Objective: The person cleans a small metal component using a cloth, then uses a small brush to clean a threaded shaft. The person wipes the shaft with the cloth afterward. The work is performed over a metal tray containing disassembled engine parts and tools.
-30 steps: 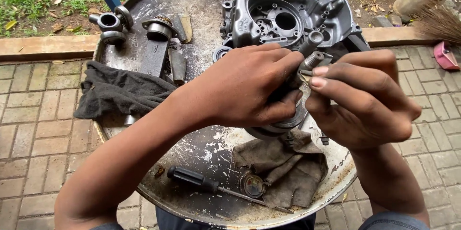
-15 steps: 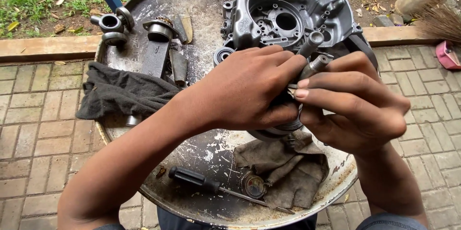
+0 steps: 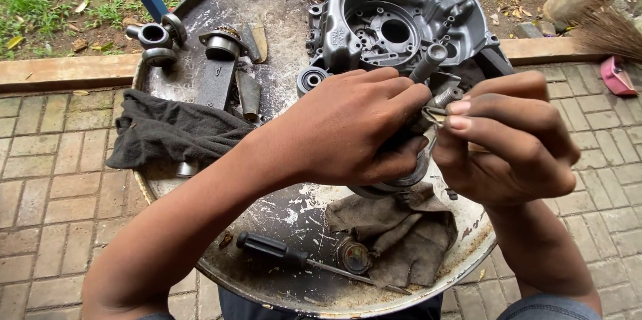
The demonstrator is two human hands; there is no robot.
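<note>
Two hands meet over your round metal tray (image 3: 200, 86), and between them sits a small metal part (image 3: 438, 109) — threaded tip showing, body mostly hidden. Your left hand (image 3: 348, 129) is curled shut around it and a round grey piece below; your right hand (image 3: 511, 139) pinches its end with closed fingertips. On the tray lie a grey engine casing (image 3: 394, 22), a black rag (image 3: 170, 129), a brown rag (image 3: 401, 233) and a black-handled screwdriver (image 3: 281, 250) — its tip runs under the cloth.

Bare forearms, no sleeves, blue trousers (image 3: 535, 308)
</note>
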